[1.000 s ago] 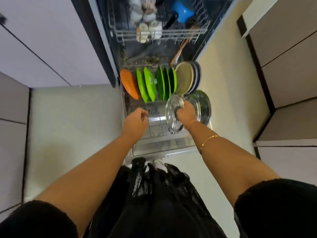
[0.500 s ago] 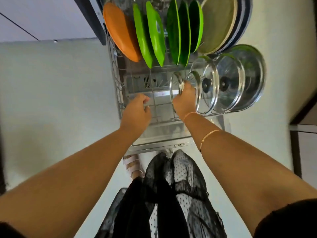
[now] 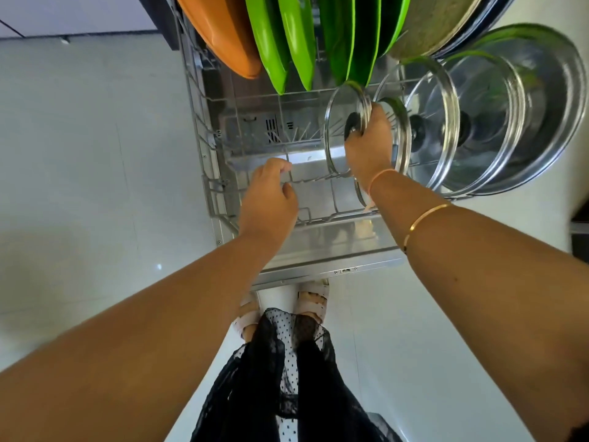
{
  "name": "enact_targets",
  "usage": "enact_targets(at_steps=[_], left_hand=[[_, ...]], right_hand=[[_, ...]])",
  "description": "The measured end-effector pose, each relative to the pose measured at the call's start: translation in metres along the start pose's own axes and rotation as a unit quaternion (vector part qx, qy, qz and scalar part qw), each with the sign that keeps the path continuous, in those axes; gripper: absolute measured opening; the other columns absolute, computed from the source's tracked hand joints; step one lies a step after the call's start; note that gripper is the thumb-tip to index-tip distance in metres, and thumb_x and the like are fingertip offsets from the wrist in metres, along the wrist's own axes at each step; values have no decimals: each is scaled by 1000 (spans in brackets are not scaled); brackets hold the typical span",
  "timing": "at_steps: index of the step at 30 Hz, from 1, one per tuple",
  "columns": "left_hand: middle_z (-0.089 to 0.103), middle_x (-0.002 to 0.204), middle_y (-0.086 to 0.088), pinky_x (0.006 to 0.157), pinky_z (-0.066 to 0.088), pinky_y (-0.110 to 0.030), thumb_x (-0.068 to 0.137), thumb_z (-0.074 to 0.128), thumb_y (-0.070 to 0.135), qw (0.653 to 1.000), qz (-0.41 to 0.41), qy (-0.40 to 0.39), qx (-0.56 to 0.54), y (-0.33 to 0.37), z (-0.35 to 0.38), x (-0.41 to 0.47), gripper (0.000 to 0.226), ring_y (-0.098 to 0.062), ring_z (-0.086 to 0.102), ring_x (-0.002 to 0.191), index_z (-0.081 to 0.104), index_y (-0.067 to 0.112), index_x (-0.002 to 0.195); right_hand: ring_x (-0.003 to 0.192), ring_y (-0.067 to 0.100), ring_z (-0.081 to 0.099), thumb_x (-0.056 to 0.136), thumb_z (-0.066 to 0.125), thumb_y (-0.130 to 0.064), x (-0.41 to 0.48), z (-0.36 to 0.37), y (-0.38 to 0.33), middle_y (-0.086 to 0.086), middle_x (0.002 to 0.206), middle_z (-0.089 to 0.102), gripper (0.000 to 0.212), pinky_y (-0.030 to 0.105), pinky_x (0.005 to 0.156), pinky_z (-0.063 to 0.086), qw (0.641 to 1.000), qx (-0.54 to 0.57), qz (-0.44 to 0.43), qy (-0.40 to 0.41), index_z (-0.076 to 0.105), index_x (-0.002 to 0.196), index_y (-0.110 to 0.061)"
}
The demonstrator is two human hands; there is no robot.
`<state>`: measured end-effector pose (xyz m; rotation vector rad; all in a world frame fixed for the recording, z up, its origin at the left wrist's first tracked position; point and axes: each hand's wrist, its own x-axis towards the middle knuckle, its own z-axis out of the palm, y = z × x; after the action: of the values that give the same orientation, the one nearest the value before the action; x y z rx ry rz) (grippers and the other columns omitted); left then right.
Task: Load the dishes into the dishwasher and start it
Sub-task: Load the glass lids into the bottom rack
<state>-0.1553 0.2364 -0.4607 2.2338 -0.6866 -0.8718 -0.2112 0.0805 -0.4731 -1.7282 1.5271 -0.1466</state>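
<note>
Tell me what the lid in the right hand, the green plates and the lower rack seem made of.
The lid in the right hand: clear glass, see-through, with a shiny metal rim and dark knob, likely plastic. The green plates: probably plastic or melamine, glossy, uniformly bright. The lower rack: metal wire, seemingly grey-coated, matte.

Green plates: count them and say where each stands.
5 green plates on edge in the rack: two beside the orange plate, three nearer the tan plate. Others may be hidden.
</note>
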Motion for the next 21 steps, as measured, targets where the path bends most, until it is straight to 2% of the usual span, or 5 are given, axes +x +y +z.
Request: enact_targets(at_steps=[3,7,14,18,21], left_hand=[[57,119,-4,83,42,-18,93,47,5,1000,17,1,6,-2,4,6,29,-12,55,103,52,12,120],[58,117,-5,80,43,-17,93,48,4,1000,24,2,12,-5,9,8,28,-11,54,99,52,11,119],[57,117,-6,79,43,-19,93,47,5,999,31,2,23,-13,17,10,27,-8,52,92,53,11,119],[57,117,-7,82,48,-26,92,48,5,999,23,-3,25,-12,19,11,27,-14,57,94,54,11,118],[57,117,-8,84,48,-26,92,48,5,999,31,-11,28,-11,20,9,28,-18,58,97,53,10,119]], right_hand=[[116,28,51,89,43,7,8,3,1,14,127,49,42,32,98,43,998,-52,-7,-44,42,129,-3],[107,27,51,94,43,-2,14,11,15,13,127,47,40,22,76,32,988,-108,46,-103,36,133,-5],[111,26,51,93,44,-3,20,15,24,12,127,48,47,25,79,39,992,-87,34,-80,34,138,-12],[122,33,47,91,57,-13,19,13,25,15,140,39,60,36,101,42,988,-85,46,-118,25,142,-12],[128,31,42,88,64,-21,14,6,23,13,144,34,69,34,103,38,992,-58,53,-102,24,143,-11]])
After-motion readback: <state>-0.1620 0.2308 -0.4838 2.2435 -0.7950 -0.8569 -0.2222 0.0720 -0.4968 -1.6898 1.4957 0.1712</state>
